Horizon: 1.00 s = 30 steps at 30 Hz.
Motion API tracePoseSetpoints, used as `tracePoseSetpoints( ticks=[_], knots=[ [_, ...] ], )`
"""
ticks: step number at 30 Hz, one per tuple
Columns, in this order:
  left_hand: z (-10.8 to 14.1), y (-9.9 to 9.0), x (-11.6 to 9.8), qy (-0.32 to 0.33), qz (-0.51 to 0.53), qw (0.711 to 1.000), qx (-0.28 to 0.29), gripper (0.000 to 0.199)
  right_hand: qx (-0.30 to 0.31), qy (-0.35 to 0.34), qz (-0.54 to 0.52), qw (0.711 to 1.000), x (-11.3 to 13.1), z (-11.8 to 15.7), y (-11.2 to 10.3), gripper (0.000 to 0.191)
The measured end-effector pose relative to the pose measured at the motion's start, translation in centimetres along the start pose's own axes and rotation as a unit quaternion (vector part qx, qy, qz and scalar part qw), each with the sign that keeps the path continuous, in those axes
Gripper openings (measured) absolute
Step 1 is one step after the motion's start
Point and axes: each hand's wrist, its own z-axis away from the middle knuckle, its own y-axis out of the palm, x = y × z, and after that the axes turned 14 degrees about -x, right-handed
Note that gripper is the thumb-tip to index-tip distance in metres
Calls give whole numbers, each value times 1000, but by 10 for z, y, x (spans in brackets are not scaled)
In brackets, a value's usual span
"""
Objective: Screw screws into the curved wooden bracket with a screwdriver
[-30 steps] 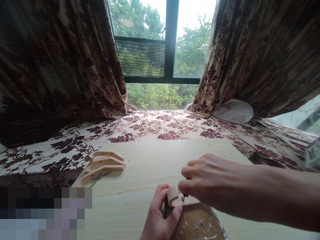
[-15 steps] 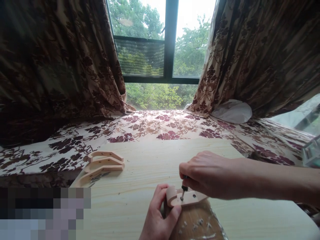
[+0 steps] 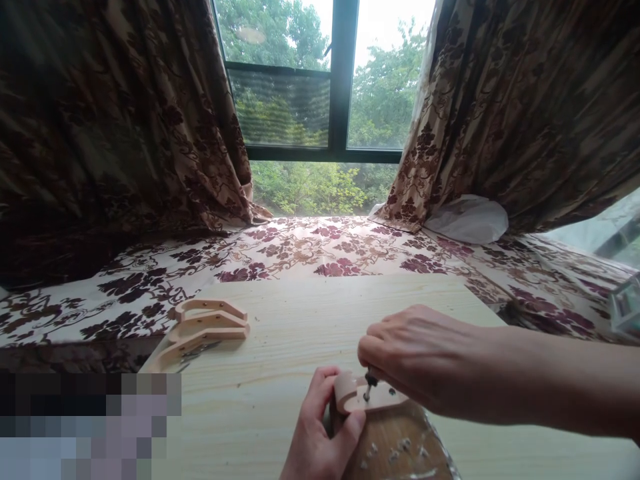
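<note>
My left hand (image 3: 325, 427) is closed on the curled end of a pale wooden hook (image 3: 345, 393), thumb in front and fingers behind. The hook lies on a brown block (image 3: 390, 447) with clear film on it and small shavings on top. In my right fist (image 3: 405, 353) is a screwdriver-like tool (image 3: 369, 383); its handle is hidden, and only a dark collar and a thin metal shaft show. Its tip meets the hook at a hole near the curl. A second dark hole shows further right.
Several similar wooden hooks (image 3: 210, 323) lie at the left of the pale wooden board (image 3: 280, 373), with thin metal pieces (image 3: 197, 353) beside them. Behind is a floral cloth (image 3: 330, 250), with a white plastic bag (image 3: 470, 220) on it. A clear box (image 3: 625, 303) stands far right.
My right wrist and forearm have swung lower, with the tool tip still at the same hole. My left hand keeps its hold on the hook. The view has shifted slightly.
</note>
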Motion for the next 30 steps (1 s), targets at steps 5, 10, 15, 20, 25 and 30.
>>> tracePoseSetpoints(
  ticks=[5, 10, 15, 20, 25, 30],
  knots=[
    [1, 0, -2, 0, 0, 1000, -12, 17, -24, 96, 8, 995, -6, -1, 11, 18],
    [1, 1, 1, 13, 2, 1000, -13, 17, -8, 59, 14, 998, -3, -1, -1, 19],
    [0, 3, 5, 11, 10, 1000, -18, 19, -5, -75, 9, 997, -1, 2, -11, 12],
    [-1, 3, 3, 2, 4, 1000, -12, 17, 25, -68, 4, 997, -6, -1, -2, 14],
    [0, 2, -4, 3, -3, 1000, -19, 16, 29, 77, -8, 997, -13, -3, 7, 24],
    [1, 2, -3, 3, -4, 1000, -19, 16, 30, 38, 12, 999, -8, -5, 1, 17]
  ],
)
